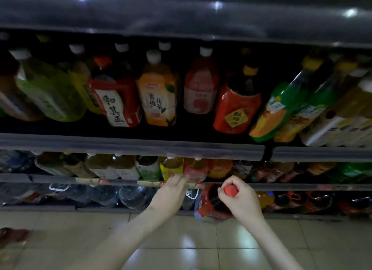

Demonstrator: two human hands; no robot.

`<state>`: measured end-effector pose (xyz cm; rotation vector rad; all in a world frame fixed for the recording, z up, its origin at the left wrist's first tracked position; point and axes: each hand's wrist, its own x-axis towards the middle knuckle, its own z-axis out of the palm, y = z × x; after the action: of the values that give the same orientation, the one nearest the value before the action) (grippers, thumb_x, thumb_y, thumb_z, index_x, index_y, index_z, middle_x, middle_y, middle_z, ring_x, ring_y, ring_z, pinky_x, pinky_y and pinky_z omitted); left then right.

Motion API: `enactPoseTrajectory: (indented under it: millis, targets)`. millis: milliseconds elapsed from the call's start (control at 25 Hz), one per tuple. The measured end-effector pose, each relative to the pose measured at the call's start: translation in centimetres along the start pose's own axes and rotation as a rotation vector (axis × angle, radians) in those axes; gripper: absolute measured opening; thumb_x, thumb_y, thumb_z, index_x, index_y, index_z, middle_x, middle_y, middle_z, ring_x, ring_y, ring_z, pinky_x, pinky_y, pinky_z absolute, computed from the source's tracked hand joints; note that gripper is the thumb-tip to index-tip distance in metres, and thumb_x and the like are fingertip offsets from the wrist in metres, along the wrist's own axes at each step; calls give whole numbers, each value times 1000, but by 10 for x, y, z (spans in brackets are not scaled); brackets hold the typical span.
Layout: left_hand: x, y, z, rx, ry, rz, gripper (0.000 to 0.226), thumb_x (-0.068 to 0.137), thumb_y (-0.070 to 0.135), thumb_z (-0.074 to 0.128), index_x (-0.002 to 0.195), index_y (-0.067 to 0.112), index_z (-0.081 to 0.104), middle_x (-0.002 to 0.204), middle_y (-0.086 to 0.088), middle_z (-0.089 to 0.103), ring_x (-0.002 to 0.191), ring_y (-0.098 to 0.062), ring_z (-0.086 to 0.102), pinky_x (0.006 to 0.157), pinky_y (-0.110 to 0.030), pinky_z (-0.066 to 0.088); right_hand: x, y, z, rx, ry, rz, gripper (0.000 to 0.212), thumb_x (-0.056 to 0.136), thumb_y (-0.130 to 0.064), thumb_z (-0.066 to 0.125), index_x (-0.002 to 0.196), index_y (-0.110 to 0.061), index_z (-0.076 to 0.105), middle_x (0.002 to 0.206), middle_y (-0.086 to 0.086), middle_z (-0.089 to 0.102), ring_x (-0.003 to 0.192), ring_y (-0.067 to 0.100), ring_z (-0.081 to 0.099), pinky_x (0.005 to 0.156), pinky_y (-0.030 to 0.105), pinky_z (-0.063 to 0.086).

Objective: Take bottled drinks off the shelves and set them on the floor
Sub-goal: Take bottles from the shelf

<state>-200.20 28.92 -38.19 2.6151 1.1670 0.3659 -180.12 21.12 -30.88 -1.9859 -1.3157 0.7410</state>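
Item: cola bottle point(211, 206), my right hand point(240, 202) curled round its red cap point(231, 190); I should lower it upright onto the floor point(181, 239). My left hand point(171, 191): fingers straight, touching pink-label bottle point(196, 169).

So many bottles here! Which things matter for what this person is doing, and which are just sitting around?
In the job: red-capped bottle, held at its cap by the right grip; pink-labelled bottle on the middle shelf, which the left grip reaches for; tiled floor.
Just there: water jugs on the bottom shelf; price strips on the shelf edge.
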Motion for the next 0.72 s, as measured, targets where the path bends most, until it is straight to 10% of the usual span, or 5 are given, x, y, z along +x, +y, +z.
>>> enactPoseTrajectory:
  millis: [320, 600, 640, 680, 720]
  targets:
    - [85, 4, 67, 116, 47, -212, 56, 96, 10, 44, 147, 4, 23, 154, -21, 13, 135, -39, 27, 110, -40, 25, 30, 78, 64, 96, 173, -73, 22, 78, -20, 73, 65, -25, 56, 70, -15, 60, 65, 5, 54, 62, 22, 42]
    - [92, 4, 72, 159, 123, -199, 40, 98, 15, 32, 137, 5, 32, 123, -19, 52, 98, -32, 59, 69, -32, 46, 33, 105, 59, 193, 371, -61, 19, 82, -22, 71, 69, -23, 57, 66, -13, 58, 60, 2, 50, 58, 20, 40]
    - [79, 3, 76, 200, 169, -65, 84, 74, 21, -24, 127, 3, 39, 111, -17, 57, 83, -27, 63, 56, -25, 43, 31, 106, 55, 194, 401, -51, 19, 82, -22, 70, 69, -23, 56, 64, -16, 57, 60, 1, 50, 58, 22, 40]
    - [63, 1, 79, 250, 225, -41, 82, 34, 16, 64, 113, 5, 43, 91, -13, 61, 64, -22, 62, 43, -20, 36, 30, 106, 51, 190, 427, -46, 19, 83, -23, 70, 70, -23, 56, 63, -19, 56, 60, 1, 50, 59, 25, 39]
    - [55, -2, 78, 182, 339, -34, 25, 87, 25, 47, 104, 7, 44, 74, -8, 59, 50, -18, 58, 37, -18, 29, 29, 106, 46, 179, 442, -49, 19, 84, -24, 69, 70, -24, 55, 63, -21, 56, 60, 1, 50, 60, 28, 38]
